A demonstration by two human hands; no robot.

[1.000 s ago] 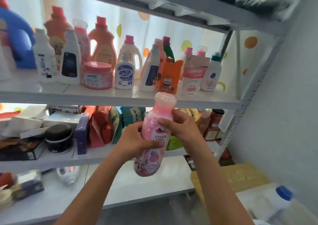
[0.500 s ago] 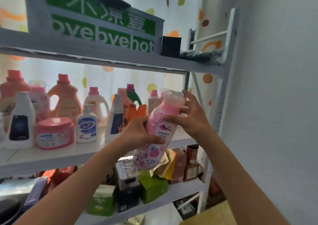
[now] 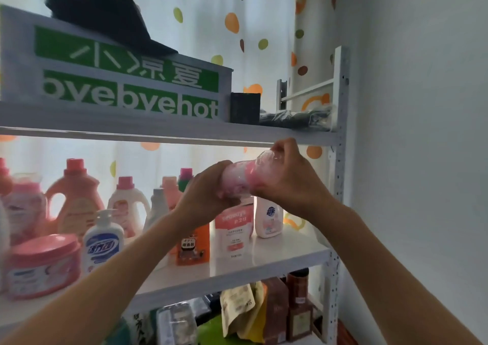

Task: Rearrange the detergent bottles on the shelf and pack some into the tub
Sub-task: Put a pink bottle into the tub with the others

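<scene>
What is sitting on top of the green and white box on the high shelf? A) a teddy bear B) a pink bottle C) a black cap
C: a black cap rests on top of the green and white box, up on the top shelf.

I'm looking into a home storage corner: a white metal shelf (image 3: 237,268) below my hands crowded with detergent bottles (image 3: 76,202), a spotted curtain (image 3: 211,28) behind, boxed goods underneath.
</scene>
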